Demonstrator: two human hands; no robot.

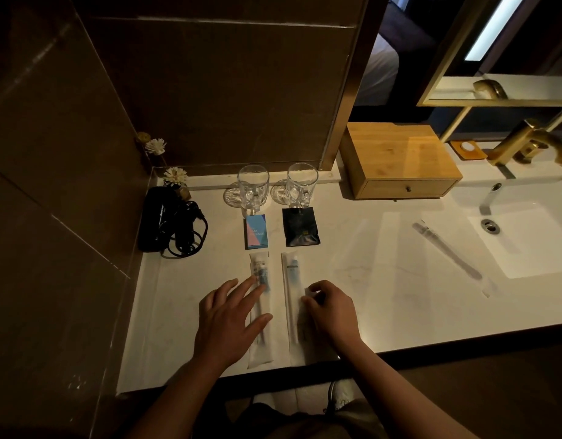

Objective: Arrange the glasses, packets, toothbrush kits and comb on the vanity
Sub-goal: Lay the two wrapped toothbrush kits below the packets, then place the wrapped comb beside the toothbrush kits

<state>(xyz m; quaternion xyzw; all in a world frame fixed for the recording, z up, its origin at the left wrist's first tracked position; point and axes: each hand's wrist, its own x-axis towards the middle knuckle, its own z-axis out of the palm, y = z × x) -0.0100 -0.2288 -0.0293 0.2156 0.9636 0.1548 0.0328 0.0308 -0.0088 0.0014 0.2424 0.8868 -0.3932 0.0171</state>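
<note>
Left hand (232, 315) flat, fingers spread, pressing left toothbrush kit (260, 277). Right hand (329, 308) curled, pinching right toothbrush kit (291, 280) at its edge. Wrapped comb (447, 250) well apart to the right, near sink (533, 267), lying diagonally; nearer the right hand, likely next.

Pink-and-blue box (256, 231), black packet (300, 227) (glossy), white marbled vanity (384, 280).

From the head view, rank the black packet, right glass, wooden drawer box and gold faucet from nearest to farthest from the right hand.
From the right hand:
1. Black packet, just beyond it.
2. Right glass, behind the packet.
3. Wooden drawer box, back right.
4. Gold faucet, far right.
</note>
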